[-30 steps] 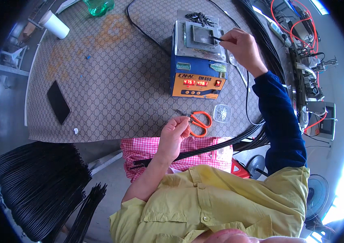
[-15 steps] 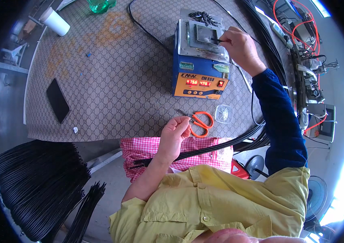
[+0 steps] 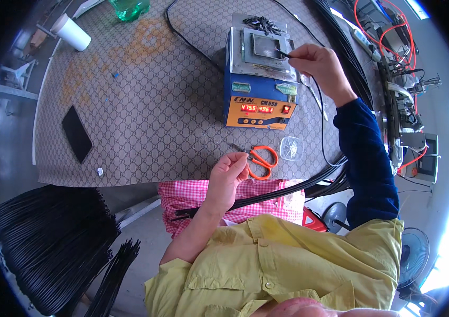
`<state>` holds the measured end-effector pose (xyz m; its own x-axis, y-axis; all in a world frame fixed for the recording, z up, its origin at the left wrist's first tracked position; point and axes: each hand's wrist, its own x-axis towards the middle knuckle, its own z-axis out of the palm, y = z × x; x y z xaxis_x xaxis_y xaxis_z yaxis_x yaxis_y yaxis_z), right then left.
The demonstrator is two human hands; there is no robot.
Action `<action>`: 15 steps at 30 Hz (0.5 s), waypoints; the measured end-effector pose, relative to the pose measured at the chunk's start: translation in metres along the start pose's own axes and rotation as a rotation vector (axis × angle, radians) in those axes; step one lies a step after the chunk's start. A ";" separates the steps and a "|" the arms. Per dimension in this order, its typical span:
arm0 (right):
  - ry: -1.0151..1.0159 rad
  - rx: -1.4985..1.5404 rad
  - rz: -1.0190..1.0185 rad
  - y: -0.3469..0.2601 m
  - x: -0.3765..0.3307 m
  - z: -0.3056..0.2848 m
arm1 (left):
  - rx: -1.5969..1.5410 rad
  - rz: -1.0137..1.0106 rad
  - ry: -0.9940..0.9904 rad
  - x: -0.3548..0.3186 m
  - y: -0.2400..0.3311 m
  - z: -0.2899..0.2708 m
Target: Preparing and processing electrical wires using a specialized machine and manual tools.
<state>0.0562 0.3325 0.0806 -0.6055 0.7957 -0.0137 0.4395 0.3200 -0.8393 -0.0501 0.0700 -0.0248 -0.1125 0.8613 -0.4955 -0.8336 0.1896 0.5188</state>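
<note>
My right hand point(image 3: 323, 67) is closed in a pinch on a thin black cable point(image 3: 284, 54). The cable's end points left over the square solder pot point(image 3: 267, 45), which sits on top of a blue and orange box with a lit red display point(image 3: 256, 109). Its length runs down from my hand along the right of the box. Near the table's front edge my left hand point(image 3: 226, 177) is closed, thumb and fingertips together. Those fingertips overlap the middle of orange-handled scissors point(image 3: 265, 161); what they pinch, if anything, is hidden.
Black offcuts point(image 3: 261, 24) lie behind the pot. A small clear dish point(image 3: 291, 149) stands right of the scissors. A dark flat phone-like slab point(image 3: 77, 134) and a white cup point(image 3: 71, 33) are at left. Black cable bundles point(image 3: 50, 238) hang below the table's left edge.
My right hand has shifted slightly to the right, and the cable end has moved toward the pot's right rim. My left hand and the scissors have stayed in place.
</note>
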 end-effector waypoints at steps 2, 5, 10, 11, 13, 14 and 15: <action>-0.033 0.140 -0.007 0.000 -0.006 -0.001 | 0.003 0.011 -0.017 0.000 0.000 0.000; -0.076 0.265 -0.006 -0.001 -0.014 -0.003 | 0.003 0.016 -0.023 0.000 -0.001 0.001; -0.101 0.337 -0.030 -0.002 -0.021 -0.003 | 0.003 0.013 -0.008 -0.001 -0.004 0.003; -0.110 0.366 -0.029 -0.002 -0.021 -0.003 | 0.002 0.014 -0.006 -0.001 -0.003 0.004; -0.129 0.423 -0.029 0.000 -0.022 -0.004 | 0.002 0.016 -0.007 -0.002 -0.003 0.005; -0.130 0.432 -0.023 0.000 -0.023 -0.004 | 0.004 0.018 -0.010 -0.002 -0.003 0.005; -0.132 0.441 -0.017 0.000 -0.024 -0.004 | 0.006 0.019 -0.012 -0.002 -0.003 0.006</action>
<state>0.0733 0.3150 0.0833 -0.7020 0.7109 -0.0430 0.1216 0.0602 -0.9907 -0.0445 0.0702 -0.0211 -0.1216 0.8705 -0.4769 -0.8284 0.1756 0.5319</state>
